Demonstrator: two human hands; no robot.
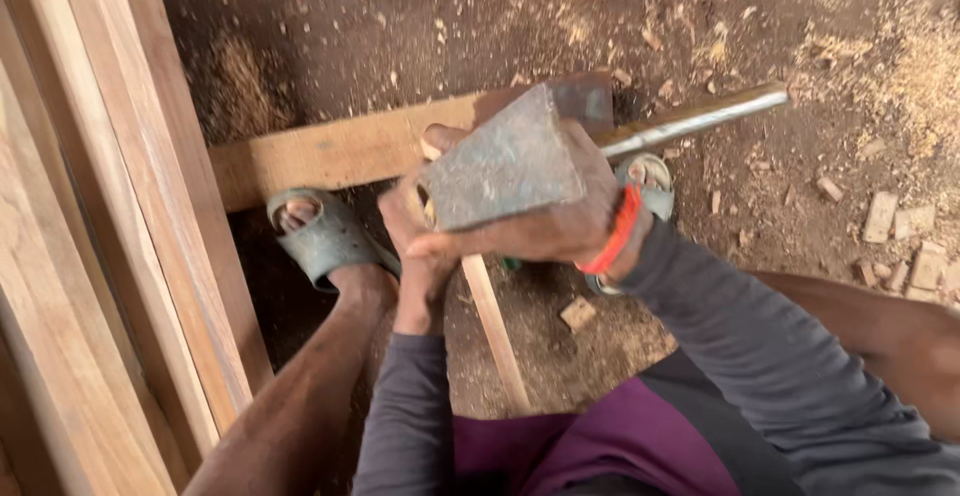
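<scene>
1. Metal makes up the grey wedge-shaped block, which looks dense and heavy, hard and rigid, with a dull, rough face that should not slip easily; I judge it is the head of a striking or chopping tool.
2. The right hand is wrapped around that block from beneath, fingers closed under its lower edge; holding it this close to the mass seems the steadiest place to take it.
3. A shiny metal rod runs away beyond the right hand; whether it joins the block as a handle is hidden behind the hand.
4. The left hand, directly under and touching the right, is clenched on a thin wooden strip that slants back toward the body. The strip looks light, stiff and likely to split under a hard blow.
5. Beyond both hands a wooden plank lies across the dirt floor, with a green sandal left of the left hand.
6. The strip's top end, the left fingertips and the second sandal behind the right wrist are mostly covered.
</scene>
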